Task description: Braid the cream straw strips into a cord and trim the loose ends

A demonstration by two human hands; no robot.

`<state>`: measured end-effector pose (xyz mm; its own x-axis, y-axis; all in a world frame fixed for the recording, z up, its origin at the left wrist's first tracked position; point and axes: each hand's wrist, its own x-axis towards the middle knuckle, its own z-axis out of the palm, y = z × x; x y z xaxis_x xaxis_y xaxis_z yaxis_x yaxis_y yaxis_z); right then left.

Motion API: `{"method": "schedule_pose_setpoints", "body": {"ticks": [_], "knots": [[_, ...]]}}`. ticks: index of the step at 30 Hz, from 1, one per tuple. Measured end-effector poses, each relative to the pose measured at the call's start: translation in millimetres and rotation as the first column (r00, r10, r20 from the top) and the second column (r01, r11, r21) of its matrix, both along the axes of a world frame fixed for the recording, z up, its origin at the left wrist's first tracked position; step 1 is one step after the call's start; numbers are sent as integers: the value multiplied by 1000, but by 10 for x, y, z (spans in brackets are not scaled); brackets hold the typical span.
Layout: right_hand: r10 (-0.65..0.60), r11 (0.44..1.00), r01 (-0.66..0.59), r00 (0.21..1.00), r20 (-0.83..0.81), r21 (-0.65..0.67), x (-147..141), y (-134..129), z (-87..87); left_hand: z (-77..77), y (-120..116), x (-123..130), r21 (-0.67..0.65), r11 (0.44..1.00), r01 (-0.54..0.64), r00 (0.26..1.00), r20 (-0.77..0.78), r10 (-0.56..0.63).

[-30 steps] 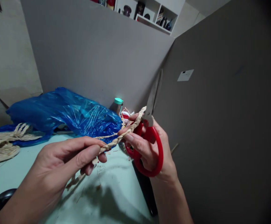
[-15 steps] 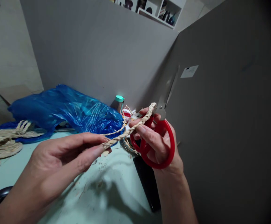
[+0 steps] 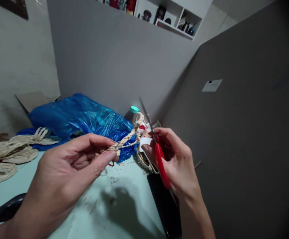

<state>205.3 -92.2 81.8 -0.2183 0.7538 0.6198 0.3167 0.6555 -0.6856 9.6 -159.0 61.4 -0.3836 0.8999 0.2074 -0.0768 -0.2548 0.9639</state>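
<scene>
Scissors [image 3: 161, 165] have swung from the braid [image 3: 127, 139], before a filled round container [image 3: 140, 162].

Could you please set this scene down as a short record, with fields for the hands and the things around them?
Left hand: pinches a pale braided cord between thumb and fingers
Right hand: holds red-handled scissors, blades pointing up
Blades: seen nearly edge-on; open or closed cannot be told
Surface: pale blue-green table
Far left: pale fibre strands beside a blue plastic bag
Beyond the cord: teal-lidded bottle, partly hidden
Overhead: white shelf bearing small items
</scene>
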Motion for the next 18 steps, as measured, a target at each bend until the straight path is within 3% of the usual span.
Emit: {"method": "schedule_pose_setpoints", "body": {"ticks": [2, 7, 13, 18], "knots": [[-62, 990, 41, 986, 157, 132, -8, -86, 31, 9, 17, -11, 101, 993, -64, 989, -124, 76], [-59, 947, -61, 932, 357, 316, -36, -242, 46, 51, 54, -12, 341, 931, -132, 971, -143, 190], [-101, 903, -97, 898, 428, 418, -39, -213, -7, 113, 59, 12, 354, 916, -187, 962, -123, 244], [-228, 833, -39, 884, 407, 552, -71, -191, -9, 102, 55, -1, 330, 923, -195, 964, -109, 243]]}}
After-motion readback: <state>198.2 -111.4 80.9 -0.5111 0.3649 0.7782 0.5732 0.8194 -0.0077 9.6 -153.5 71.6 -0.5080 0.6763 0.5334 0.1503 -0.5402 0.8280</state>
